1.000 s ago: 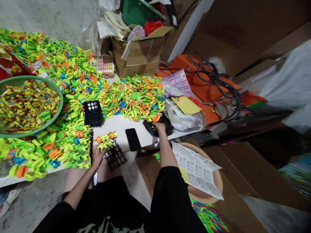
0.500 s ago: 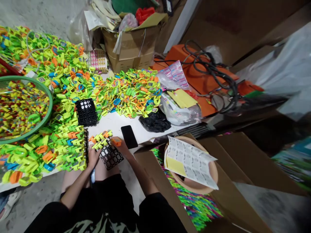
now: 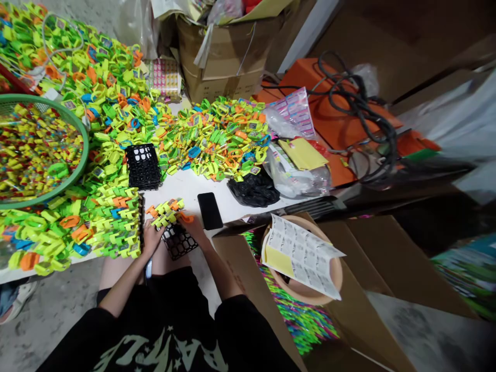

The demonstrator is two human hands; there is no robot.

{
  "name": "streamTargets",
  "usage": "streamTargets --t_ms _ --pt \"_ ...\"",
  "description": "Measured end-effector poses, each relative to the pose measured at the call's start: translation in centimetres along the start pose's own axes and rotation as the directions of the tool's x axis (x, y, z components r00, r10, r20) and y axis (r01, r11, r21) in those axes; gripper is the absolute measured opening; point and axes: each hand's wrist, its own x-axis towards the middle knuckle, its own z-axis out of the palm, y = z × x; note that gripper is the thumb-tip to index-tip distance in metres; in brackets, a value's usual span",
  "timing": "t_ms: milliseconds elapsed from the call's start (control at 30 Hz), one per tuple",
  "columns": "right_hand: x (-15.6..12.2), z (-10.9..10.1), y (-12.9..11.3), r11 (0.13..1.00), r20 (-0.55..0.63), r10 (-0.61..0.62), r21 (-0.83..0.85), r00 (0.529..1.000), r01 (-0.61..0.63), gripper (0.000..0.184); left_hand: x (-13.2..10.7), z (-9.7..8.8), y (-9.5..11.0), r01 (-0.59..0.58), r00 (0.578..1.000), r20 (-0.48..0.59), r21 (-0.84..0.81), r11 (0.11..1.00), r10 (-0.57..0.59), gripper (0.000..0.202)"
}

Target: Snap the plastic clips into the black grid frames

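A black grid tray [image 3: 179,244] is tilted at the table's front edge, over my lap. Yellow and orange toy watches [image 3: 166,213] stand in rows in its far part. My left hand [image 3: 152,235] grips the tray's left side. At its right side my right hand [image 3: 194,227] pinches an orange toy watch [image 3: 186,218] close to the filled rows. Just left of my left hand, another tray [image 3: 141,219] carries tightly packed yellow, green and orange watches [image 3: 120,222]. A stack of black grid trays [image 3: 143,168] lies beyond my hands.
Loose toy watches [image 3: 116,103] heap across the table. A green basket [image 3: 86,150] of small pieces stands left. Right of my hands lie a phone [image 3: 210,211] and a black plastic bag [image 3: 253,188]. A cardboard box [image 3: 242,268] and a round tub [image 3: 337,271] sit lower right.
The orange watch in my right hand has turned and come up against the filled rows. My left hand stays on the tray. The camera view has shifted slightly.
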Motion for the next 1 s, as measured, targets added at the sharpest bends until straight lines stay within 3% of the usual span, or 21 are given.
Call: streamTargets --t_ms 100,433,633,867,1000 --pt "0.0 -0.2 -0.7 0.996 -0.021 -0.007 -0.087 1.0 0.005 0.015 -0.1 0.0 0.1 0.01 1.0 -0.001 -0.011 1.0 -0.01 0.019" --pt "1.2 -0.7 -2.8 0.929 0.132 -0.059 -0.356 0.99 0.103 0.022 -0.2 0.3 -0.2 0.04 0.999 -0.024 -0.056 0.998 -0.041 0.023" --pt "1.5 -1.1 -3.7 0.86 0.141 -0.018 -0.502 0.99 0.087 0.022 -0.1 0.3 -0.3 0.053 0.999 0.011 -0.1 0.994 -0.052 0.021" --pt "1.2 -0.9 -4.2 0.936 0.169 -0.028 -0.342 0.985 0.085 0.022 -0.1 0.4 -0.1 0.059 0.998 0.006 -0.113 0.992 -0.059 0.019" --pt "2.5 -4.7 -3.4 0.938 0.205 -0.039 -0.33 0.978 0.106 0.024 -0.1 1.1 -0.5 0.08 0.996 -0.016 -0.119 0.99 -0.083 0.018"
